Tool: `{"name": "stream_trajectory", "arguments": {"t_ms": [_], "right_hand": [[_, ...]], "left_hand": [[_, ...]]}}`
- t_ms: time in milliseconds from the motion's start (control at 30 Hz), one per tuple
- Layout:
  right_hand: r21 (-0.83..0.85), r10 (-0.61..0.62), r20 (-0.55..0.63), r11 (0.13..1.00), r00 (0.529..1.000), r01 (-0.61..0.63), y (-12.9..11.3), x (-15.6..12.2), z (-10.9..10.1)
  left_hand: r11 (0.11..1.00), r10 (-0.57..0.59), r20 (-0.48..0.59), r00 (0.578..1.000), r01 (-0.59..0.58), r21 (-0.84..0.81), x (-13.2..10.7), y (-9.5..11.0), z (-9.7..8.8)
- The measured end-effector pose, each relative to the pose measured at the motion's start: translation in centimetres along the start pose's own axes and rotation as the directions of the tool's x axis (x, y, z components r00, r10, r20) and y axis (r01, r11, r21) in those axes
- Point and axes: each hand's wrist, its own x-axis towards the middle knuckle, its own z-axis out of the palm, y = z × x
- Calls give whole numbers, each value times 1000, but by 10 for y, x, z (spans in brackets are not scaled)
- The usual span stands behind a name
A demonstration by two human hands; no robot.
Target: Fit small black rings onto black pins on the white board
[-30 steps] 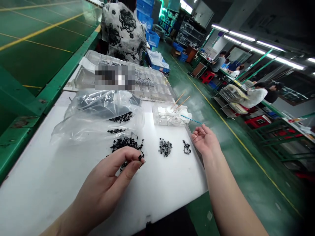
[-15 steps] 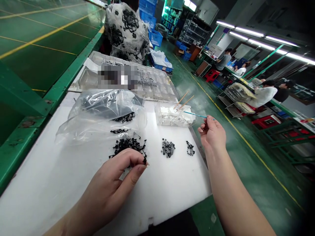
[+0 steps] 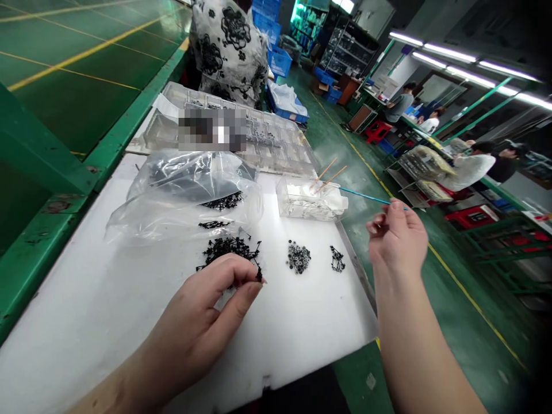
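Note:
My left hand [image 3: 215, 313] pinches a small black plastic part [image 3: 259, 275] between thumb and forefinger, above the white tabletop. Just behind it lies a pile of black plastic parts [image 3: 230, 248], partly hidden by that hand. Off to the right, my right hand [image 3: 399, 238] is closed on a thin blue stick [image 3: 364, 196]. The stick's far end lies by a clear box [image 3: 311, 210] of white material, in which two thin brown sticks [image 3: 328, 176] stand tilted. Small black and grey rings [image 3: 298, 257] form a heap in the middle. Several black parts [image 3: 337, 259] lie to their right.
A clear plastic bag [image 3: 185, 195] with black parts covers the table's left. Behind it sits a compartment tray [image 3: 280, 152]. A person in a flowered top [image 3: 230, 52] is at the far end. A green metal frame [image 3: 86, 184] borders the left; people work along benches at right.
My right hand has moved right, drawing the blue stick away from the box of white material. My left hand keeps its pinch on the black part. The view has shifted slightly.

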Motion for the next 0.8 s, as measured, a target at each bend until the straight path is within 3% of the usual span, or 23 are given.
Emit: {"name": "stream_trajectory", "arguments": {"t_ms": [167,367,633,800], "right_hand": [[101,143,44,984,989,-147,-44,-55,-9],[142,292,100,942,951,-304,-55,-123,-14],[33,324,46,945,945,-326,-55,-144,-5],[24,312,105,948,944,-317,-58,-148,-1]], "left_hand": [[999,-33,-20,999,33,-8,1,4,0],[999,-34,-78,996,32,-17,1,10,-1],[999,35,-74,997,-36,-13,-1,11,-1],[996,85,-75,994,-85,4,-1,10,-1]]}}
